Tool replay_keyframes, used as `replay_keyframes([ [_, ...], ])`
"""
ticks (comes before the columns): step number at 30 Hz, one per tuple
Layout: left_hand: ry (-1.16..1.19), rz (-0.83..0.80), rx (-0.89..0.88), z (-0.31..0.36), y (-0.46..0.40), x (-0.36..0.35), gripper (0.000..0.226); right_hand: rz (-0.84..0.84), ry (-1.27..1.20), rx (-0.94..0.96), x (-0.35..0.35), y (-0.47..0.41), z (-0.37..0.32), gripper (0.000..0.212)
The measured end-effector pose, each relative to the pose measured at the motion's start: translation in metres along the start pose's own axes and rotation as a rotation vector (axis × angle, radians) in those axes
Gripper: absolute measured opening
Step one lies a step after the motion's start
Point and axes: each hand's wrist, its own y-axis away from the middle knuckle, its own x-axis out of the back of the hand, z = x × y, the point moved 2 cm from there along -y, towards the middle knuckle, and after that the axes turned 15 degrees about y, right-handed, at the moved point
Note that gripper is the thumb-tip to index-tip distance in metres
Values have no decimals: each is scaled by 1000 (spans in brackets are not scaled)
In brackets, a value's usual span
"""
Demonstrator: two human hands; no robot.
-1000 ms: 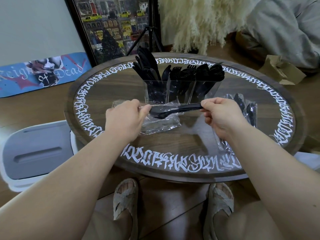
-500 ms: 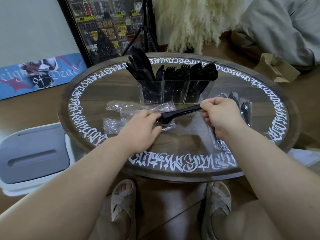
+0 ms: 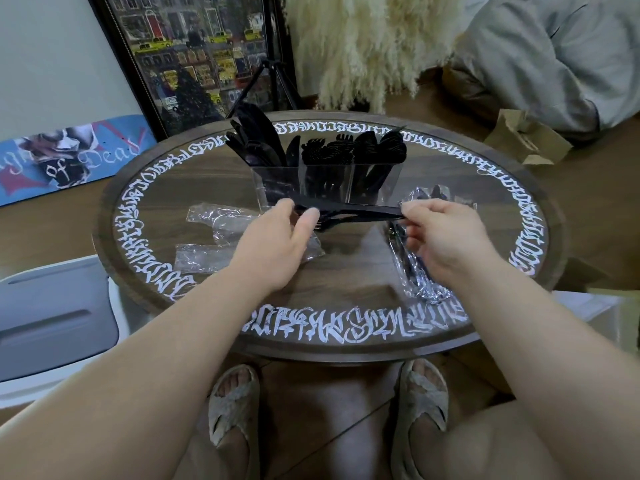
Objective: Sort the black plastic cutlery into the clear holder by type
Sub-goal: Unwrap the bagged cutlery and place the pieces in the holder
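A clear three-part holder (image 3: 325, 178) stands at the middle back of the round table (image 3: 346, 271), with black knives on its left, forks in the middle and spoons on the right. My right hand (image 3: 446, 237) pinches the handle ends of a small bunch of black cutlery (image 3: 353, 211) held level just in front of the holder. My left hand (image 3: 277, 244) grips the other end of the bunch, where fork tines show under my fingers.
Empty clear wrappers (image 3: 221, 220) lie on the table's left half. A pile of wrapped cutlery packs (image 3: 419, 271) lies under my right hand. A white and grey bin lid (image 3: 52, 320) sits left of the table, cardboard (image 3: 526, 136) at the right.
The clear wrapper came off the cutlery and lies on the table at left. My left hand moved right from the wrapper and took hold of the bare cutlery's free end.
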Motion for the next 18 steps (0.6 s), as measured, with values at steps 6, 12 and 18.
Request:
replay_keyframes([
  [6, 317, 215, 143, 13, -9, -1, 30, -285, 233, -11, -11, 6, 3, 19],
  [12, 315, 186, 168, 7, -15, -2, 24, -465, 463, 28, -9, 3, 5, 13],
  [18, 192, 120, 53, 15, -14, -13, 17, -404, 652, 241, -27, 8, 0, 10],
])
